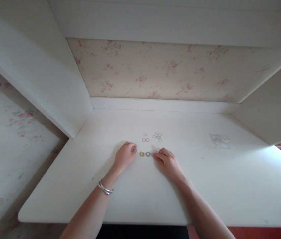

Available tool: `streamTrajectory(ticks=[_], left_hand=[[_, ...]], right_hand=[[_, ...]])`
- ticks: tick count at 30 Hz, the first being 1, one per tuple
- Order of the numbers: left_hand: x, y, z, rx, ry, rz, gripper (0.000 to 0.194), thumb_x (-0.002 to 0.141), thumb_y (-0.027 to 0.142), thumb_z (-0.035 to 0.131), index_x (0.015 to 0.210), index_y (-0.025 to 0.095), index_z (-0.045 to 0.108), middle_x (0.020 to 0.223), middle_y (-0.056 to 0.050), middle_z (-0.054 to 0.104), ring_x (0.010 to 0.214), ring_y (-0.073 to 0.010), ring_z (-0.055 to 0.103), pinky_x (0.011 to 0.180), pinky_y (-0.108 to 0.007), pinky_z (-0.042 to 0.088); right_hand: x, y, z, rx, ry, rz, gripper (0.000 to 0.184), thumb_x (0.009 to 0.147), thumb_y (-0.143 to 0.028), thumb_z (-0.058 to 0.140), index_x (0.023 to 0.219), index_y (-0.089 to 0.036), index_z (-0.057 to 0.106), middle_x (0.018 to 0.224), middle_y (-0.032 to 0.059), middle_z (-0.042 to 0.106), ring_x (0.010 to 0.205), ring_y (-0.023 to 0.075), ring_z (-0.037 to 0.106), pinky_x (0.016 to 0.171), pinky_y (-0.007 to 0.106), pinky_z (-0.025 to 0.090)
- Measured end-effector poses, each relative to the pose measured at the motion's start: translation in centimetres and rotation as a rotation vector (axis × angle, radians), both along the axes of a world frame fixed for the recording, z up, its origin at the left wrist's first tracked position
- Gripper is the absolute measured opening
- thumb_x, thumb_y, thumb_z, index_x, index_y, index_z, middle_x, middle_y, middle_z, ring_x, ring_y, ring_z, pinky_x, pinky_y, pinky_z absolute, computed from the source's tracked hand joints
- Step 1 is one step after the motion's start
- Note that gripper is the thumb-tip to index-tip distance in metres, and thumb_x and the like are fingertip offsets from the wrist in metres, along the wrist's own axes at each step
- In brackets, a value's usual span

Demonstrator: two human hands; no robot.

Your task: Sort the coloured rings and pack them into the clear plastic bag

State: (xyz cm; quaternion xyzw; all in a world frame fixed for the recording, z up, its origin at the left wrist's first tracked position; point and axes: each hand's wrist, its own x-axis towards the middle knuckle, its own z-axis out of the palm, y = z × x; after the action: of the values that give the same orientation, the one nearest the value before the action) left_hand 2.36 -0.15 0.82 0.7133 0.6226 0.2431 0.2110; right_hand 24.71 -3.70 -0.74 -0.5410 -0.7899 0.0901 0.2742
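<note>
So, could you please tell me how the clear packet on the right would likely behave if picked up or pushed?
The clear packet looks thin and creased, so it would probably be light and floppy. Lying nearly flat on the table, it would likely slide rather than roll.

White table (155, 196) is curving at its front L corner, brightening twd. the R edge. White strip (165, 104) is running along the back edge; floral wallpaper (130, 66) is rising above it, betw. white L panel (43, 66) & R panel (270, 99), w/ white board (170, 20) overhanging. Floral wall (3, 132) is showing past the L edge. Red surface (262, 232) is peeking out below the front edge, R side.
</note>
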Motion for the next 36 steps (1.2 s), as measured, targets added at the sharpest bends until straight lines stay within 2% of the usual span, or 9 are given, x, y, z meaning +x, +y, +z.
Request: streamTrajectory(ticks=[3,6,9,14,17,22,28,36], left_hand=[[0.0,0.1,-0.1,0.005,0.009,-0.007,0.02,0.086,0.028,0.048,0.093,0.023,0.066,0.1,-0.003,0.066,0.091,-0.0163,0.061,0.087,-0.028,0.045],[0.0,0.1,-0.1,0.0,0.016,-0.003,0.02,0.086,0.029,0.048,0.093,0.024,0.066,0.101,-0.003,0.066,0.091,-0.0163,0.061,0.086,-0.028,0.045],[0.1,0.1,-0.1,-0.005,0.018,0.002,0.021,0.086,0.03,0.047,0.093,0.024,0.066,0.101,-0.003,0.066,0.091,-0.0164,0.061,0.086,-0.028,0.045],[0.2,0.1,-0.1,-0.014,0.031,-0.001,0.021,0.087,0.031,0.047,0.092,0.024,0.066,0.099,-0.003,0.066,0.088,-0.0163,0.061,0.084,-0.028,0.045],[0.2,0.1,-0.1,-0.009,0.032,-0.005,0.021,0.087,0.03,0.047,0.093,0.024,0.066,0.098,-0.003,0.065,0.088,-0.0159,0.061,0.083,-0.027,0.045],[0.2,0.2,-0.1,-0.017,0.042,-0.002,0.021,0.087,0.031,0.047,0.092,0.024,0.066,0.098,-0.003,0.066,0.087,-0.0157,0.061,0.083,-0.027,0.045],[0.3,0.1,-0.1,-0.01,0.051,-0.003,0.021,0.087,0.03,0.047,0.092,0.024,0.066,0.097,-0.002,0.066,0.086,-0.0157,0.061,0.082,-0.027,0.045],[0.3,0.1,-0.1,-0.022,0.059,-0.009,0.021,0.087,0.031,0.047,0.092,0.024,0.066,0.097,-0.003,0.066,0.087,-0.0156,0.061,0.083,-0.027,0.044]], right_hand=[[0.2,0.1,0.0,-0.004,0.064,-0.039,0.028,0.091,-0.033,0.042,0.091,-0.024,0.069,0.083,0.0036,0.059,0.074,0.0132,0.056,0.073,0.026,0.043],[0.7,0.4,0.1,-0.001,0.145,-0.149,0.028,0.091,-0.033,0.042,0.091,-0.022,0.069,0.085,0.0038,0.059,0.075,0.0134,0.056,0.072,0.025,0.043],[1.3,0.7,0.1,-0.024,0.138,-0.203,0.027,0.09,-0.032,0.043,0.091,-0.022,0.068,0.086,0.0038,0.058,0.073,0.0133,0.056,0.069,0.024,0.043],[1.4,0.8,0.1,-0.06,0.007,-0.108,0.027,0.091,-0.031,0.042,0.101,-0.028,0.067,0.09,0.0028,0.057,0.076,0.0129,0.056,0.074,0.027,0.042],[1.5,0.8,0.1,-0.062,-0.065,-0.104,0.027,0.091,-0.035,0.043,0.101,-0.032,0.067,0.09,0.0016,0.056,0.076,0.0128,0.056,0.076,0.028,0.042],[2.1,0.8,0.1,-0.054,-0.082,-0.18,0.026,0.088,-0.04,0.046,0.096,-0.03,0.068,0.092,0.002,0.055,0.071,0.0125,0.055,0.067,0.026,0.042],[1.8,0.7,0.3,-0.045,-0.059,-0.143,0.028,0.09,-0.036,0.042,0.092,-0.028,0.069,0.089,0.0023,0.055,0.07,0.012,0.055,0.065,0.025,0.042],[1.9,1.1,0.0,-0.118,-0.131,-0.126,0.027,0.092,-0.029,0.039,0.089,-0.022,0.065,0.09,0.0039,0.055,0.076,0.0137,0.056,0.073,0.027,0.042]])
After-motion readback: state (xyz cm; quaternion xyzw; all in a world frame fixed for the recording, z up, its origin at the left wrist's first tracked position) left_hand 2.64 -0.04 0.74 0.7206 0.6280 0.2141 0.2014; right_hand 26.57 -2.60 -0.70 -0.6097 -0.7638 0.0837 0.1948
